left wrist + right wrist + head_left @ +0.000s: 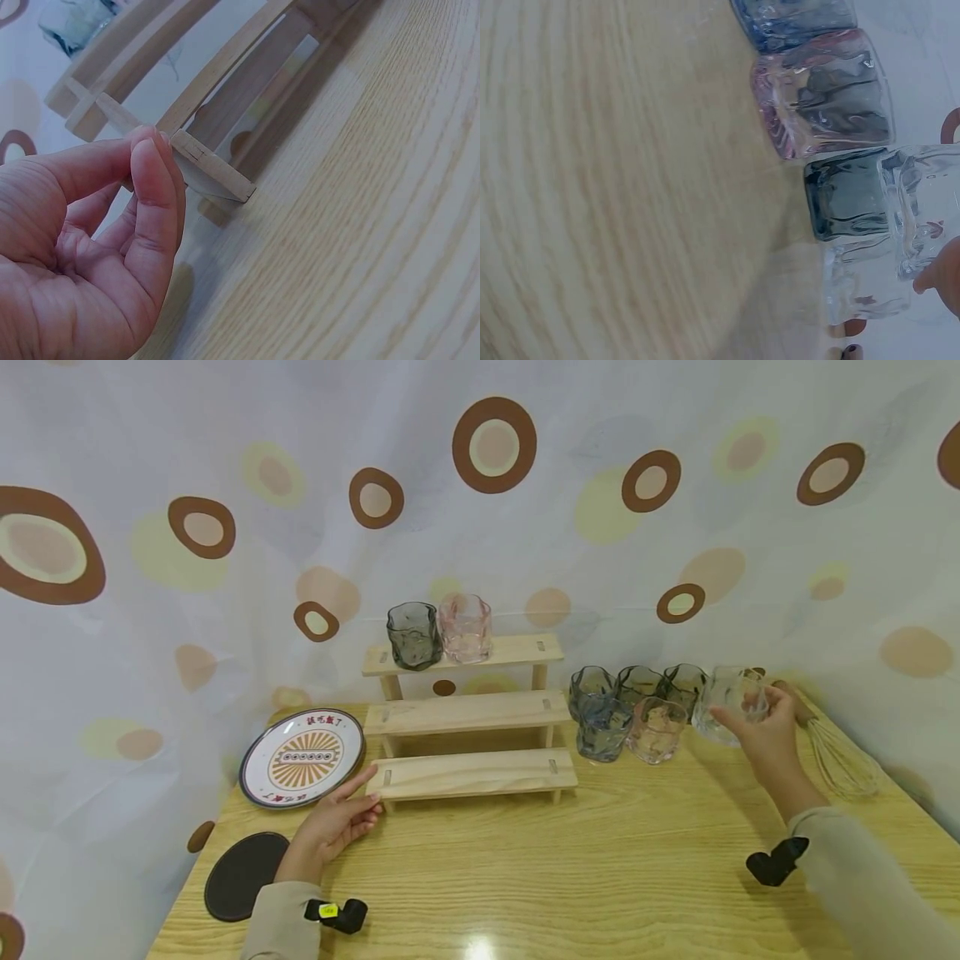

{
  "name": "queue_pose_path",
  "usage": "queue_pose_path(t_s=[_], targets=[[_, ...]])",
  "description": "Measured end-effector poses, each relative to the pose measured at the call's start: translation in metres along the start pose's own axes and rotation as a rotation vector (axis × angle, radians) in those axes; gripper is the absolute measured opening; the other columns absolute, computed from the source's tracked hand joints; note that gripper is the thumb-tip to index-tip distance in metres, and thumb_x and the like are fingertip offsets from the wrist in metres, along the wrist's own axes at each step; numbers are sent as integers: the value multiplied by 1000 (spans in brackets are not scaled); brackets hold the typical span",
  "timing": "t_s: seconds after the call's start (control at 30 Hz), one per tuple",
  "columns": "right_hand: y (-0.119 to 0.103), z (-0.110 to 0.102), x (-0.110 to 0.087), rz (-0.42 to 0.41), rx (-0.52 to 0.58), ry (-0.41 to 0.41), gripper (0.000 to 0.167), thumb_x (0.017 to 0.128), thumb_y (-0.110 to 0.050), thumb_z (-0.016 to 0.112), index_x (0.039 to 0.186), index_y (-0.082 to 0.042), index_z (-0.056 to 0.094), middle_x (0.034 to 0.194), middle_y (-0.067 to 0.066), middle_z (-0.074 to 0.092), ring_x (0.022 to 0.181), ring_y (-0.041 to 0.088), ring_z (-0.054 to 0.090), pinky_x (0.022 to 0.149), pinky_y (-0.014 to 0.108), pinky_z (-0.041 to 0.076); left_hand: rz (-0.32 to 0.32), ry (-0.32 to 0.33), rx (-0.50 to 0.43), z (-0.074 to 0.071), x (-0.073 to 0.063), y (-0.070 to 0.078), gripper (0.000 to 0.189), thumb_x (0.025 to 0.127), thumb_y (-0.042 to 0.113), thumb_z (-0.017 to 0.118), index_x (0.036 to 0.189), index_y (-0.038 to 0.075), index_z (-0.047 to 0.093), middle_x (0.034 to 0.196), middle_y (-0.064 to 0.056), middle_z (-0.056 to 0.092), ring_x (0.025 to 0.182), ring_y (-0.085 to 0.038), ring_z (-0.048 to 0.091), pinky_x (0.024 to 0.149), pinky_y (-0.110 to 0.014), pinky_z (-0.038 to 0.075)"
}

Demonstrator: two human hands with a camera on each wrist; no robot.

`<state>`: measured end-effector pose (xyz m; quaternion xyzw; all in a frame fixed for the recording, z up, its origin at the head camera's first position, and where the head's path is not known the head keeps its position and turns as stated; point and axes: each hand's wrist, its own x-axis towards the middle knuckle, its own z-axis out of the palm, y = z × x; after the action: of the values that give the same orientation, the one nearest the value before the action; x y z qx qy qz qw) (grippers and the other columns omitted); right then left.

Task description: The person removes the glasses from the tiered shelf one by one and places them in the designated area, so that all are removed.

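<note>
In the head view a three-tier wooden stand has a grey glass and a pink glass side by side on its top board. My left hand pinches the left end of the lowest board between thumb and fingers. At the right, my right hand grips a clear glass by its side. Behind that glass in the right wrist view are a dark grey glass and a second clear glass. Most of the right hand is outside that view.
Left of the held glass stand a pink glass, a blue glass and several darker glasses behind. A whisk lies far right. Left of the stand are a patterned plate and a black round mat. A spotted curtain hangs behind.
</note>
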<state>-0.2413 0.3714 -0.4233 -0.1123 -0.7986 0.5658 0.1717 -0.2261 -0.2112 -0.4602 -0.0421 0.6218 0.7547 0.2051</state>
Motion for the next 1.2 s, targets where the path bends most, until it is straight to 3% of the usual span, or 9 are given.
queue_pose_path(t_s=[0.27, 0.53, 0.77, 1.2], targets=[[23, 5, 2, 4, 29, 10, 65, 85, -30, 70, 124, -17, 20, 106, -8, 31, 93, 6, 32, 72, 19, 34, -2, 15, 7, 0, 0, 0, 64, 95, 3, 54, 151, 17, 25, 74, 1, 63, 59, -5, 58, 57, -16, 51], [34, 11, 2, 1, 86, 1, 58, 85, -24, 71, 104, -20, 17, 100, -5, 28, 91, 8, 28, 71, 22, 29, -2, 22, 9, 0, -1, 1, 65, 95, 5, 56, 151, 17, 26, 74, 0, 64, 59, -5, 58, 57, -16, 51], [32, 15, 4, 100, -62, -34, 73, 85, -38, 68, 123, -11, 12, 105, -5, 29, 95, 9, 32, 75, 23, 33, -8, 23, 6, 1, -2, 2, 66, 95, 6, 56, 151, 18, 24, 74, 1, 63, 59, -4, 58, 57, -16, 51], [37, 25, 8, 90, -49, -48, 75, 85, -36, 68, 125, -9, 10, 106, -4, 27, 95, 11, 29, 77, 26, 31, -4, 36, 11, 0, 0, 0, 64, 95, 5, 55, 151, 18, 27, 75, 0, 63, 60, -5, 58, 57, -17, 51]])
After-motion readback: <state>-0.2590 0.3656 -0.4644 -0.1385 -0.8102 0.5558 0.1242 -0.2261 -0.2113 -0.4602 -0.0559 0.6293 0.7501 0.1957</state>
